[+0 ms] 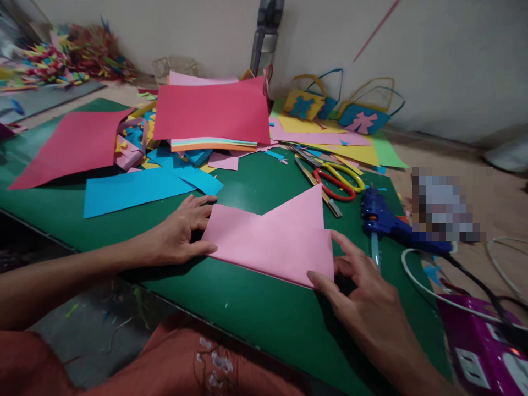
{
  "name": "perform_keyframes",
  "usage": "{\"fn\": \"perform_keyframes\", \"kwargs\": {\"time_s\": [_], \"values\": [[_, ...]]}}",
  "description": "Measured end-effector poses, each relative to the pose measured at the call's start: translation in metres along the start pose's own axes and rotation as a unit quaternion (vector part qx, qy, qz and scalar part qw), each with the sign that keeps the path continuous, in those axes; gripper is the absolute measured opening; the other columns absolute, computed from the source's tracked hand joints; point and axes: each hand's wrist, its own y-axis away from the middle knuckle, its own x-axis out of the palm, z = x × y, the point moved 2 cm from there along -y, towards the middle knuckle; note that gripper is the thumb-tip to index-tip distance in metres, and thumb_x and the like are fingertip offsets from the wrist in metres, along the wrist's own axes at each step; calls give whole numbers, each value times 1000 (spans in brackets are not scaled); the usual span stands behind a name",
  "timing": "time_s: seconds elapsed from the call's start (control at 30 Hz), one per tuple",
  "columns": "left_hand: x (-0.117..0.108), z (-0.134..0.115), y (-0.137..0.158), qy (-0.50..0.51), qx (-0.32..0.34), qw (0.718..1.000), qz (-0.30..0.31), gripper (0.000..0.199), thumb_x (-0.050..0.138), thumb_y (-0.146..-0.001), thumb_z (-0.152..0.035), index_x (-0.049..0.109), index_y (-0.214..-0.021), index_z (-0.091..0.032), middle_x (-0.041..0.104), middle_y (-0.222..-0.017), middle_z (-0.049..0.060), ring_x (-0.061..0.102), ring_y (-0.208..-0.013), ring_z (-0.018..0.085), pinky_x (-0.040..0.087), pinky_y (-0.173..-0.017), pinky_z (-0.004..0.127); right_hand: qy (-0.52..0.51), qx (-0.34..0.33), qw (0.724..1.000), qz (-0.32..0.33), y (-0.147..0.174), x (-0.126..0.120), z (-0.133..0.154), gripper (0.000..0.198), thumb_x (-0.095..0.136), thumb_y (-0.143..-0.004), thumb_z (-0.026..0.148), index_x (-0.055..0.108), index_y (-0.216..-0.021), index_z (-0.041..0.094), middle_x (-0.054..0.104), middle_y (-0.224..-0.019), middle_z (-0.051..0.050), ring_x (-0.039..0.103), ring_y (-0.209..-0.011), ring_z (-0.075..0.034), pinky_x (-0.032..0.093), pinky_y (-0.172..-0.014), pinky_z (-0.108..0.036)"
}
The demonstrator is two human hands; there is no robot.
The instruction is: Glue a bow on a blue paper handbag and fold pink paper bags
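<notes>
A folded sheet of pink paper lies between my hands on the green table, its fold along the near edge and a pointed corner sticking up at the far right. My left hand grips its left end, thumb on top at the near corner, fingers at the far side. At the right end, my right hand pinches the paper, with the thumb on the near edge and the index finger at the far corner. A blue paper strip lies just beyond my left hand.
Scissors and a blue glue gun lie to the right, near a purple power strip with cables. Red sheets and paper scraps fill the back. Small paper bags stand by the wall. The green table ends near my lap.
</notes>
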Motion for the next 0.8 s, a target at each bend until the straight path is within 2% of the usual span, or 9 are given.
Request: {"fn": "perform_keyframes", "kwargs": {"time_s": [0.6,0.8], "values": [[0,1,-1,-10,-1,1000,-3,23,57,-84,-38,70,-90,-21,58,-125,7,26,-135,31,20,-110,56,0,-1,1000,1,-2,-1,1,57,54,-82,41,41,-135,21,65,-76,-5,60,-80,-27,45,-76,-41],[3,2,3,-25,34,999,-25,22,54,-85,-34,69,-89,-18,57,-124,9,28,-134,29,23,-108,55,-48,61,996,43,-1,-6,5,57,54,-80,33,41,-135,21,66,-78,-3,61,-82,-24,45,-76,-38]]}}
